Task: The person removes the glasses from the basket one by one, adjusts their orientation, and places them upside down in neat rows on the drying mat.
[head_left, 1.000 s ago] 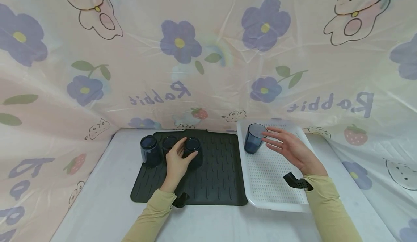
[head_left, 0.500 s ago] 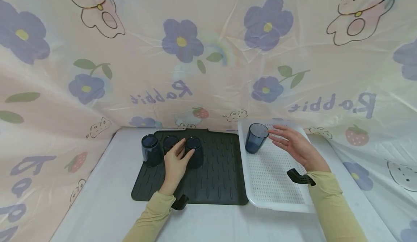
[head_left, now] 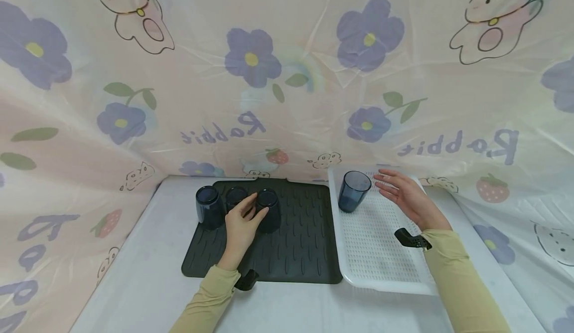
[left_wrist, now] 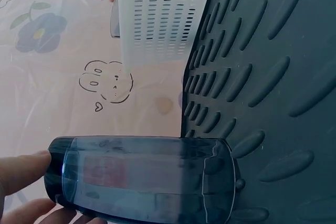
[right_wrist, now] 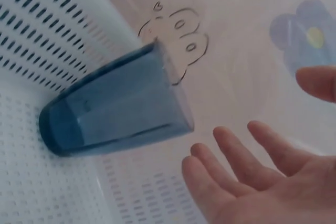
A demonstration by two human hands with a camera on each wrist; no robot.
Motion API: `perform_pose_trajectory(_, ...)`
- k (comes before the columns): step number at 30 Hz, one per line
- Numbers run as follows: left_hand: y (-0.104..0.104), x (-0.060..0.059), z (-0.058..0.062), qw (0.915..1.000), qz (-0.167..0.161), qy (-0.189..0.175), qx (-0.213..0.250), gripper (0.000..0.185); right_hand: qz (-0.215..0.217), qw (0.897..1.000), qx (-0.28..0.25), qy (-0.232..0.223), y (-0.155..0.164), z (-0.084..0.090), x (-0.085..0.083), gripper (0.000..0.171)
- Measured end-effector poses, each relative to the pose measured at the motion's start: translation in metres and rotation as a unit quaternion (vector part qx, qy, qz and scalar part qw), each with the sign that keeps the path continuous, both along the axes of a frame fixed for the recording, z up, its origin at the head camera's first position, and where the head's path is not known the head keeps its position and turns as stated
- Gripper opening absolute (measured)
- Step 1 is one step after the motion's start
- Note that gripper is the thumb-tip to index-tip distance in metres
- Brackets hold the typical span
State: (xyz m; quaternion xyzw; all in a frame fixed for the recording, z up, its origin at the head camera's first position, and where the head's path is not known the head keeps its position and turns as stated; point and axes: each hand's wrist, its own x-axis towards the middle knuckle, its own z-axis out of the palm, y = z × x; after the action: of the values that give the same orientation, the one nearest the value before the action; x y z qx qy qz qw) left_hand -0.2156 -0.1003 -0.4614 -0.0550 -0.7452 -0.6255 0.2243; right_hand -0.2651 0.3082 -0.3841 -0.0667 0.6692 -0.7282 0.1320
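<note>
My left hand [head_left: 239, 226] holds the base end of an upside-down dark blue glass [head_left: 269, 222], thumb and fingers on either side of it. That glass stands on a black ridged drying mat [head_left: 305, 248]. Beside it are two more inverted glasses, one at the left [head_left: 210, 212] and one behind my fingers [head_left: 235, 196], partly hidden. In the right wrist view, another blue glass [right_wrist: 115, 100] stands mouth up in a white perforated basket [right_wrist: 31, 145], leaning slightly. My right hand [head_left: 408, 198] hovers beside its rim, fingers spread and apart from the glass.
The white basket's raised rim [head_left: 381, 286] stands right beside the mat on a white-covered table [head_left: 296, 305]. A patterned plastic sheet [head_left: 300, 118] hangs close behind and at both sides.
My right hand has drawn a little to the right, away from the rim of the glass in the basket. My left hand has stayed at the inverted glass.
</note>
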Motion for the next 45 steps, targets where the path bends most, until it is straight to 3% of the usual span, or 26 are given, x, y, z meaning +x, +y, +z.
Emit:
perform_pose_trajectory(4, 0.0, 0.0, 0.0, 1.0, -0.002, 0.006, 0.0, 0.05, 0.0, 1.0, 0.007, -0.002, 0.001, -0.004, -0.005, 0.049)
perform_pose_trajectory(20, 0.003, 0.001, -0.001, 0.9999, 0.011, -0.003, 0.007, 0.046, -0.004, 0.998, 0.058, -0.011, -0.009, -0.011, -0.019, 0.063)
perform_pose_trajectory(33, 0.004, 0.001, -0.004, 0.9998, 0.013, 0.015, 0.007, 0.047, -0.002, 0.998, 0.068, -0.013, -0.017, -0.01, -0.025, 0.067)
perform_pose_trajectory(40, 0.005, 0.0, -0.005, 0.9998, 0.015, 0.009, 0.001, 0.047, 0.005, 0.994, 0.105, 0.004, -0.021, -0.012, -0.026, 0.065)
perform_pose_trajectory(45, 0.005, 0.002, -0.001, 0.9999, 0.014, 0.001, 0.003, 0.046, 0.005, 0.986, 0.162, 0.022, -0.025, -0.015, -0.027, 0.077)
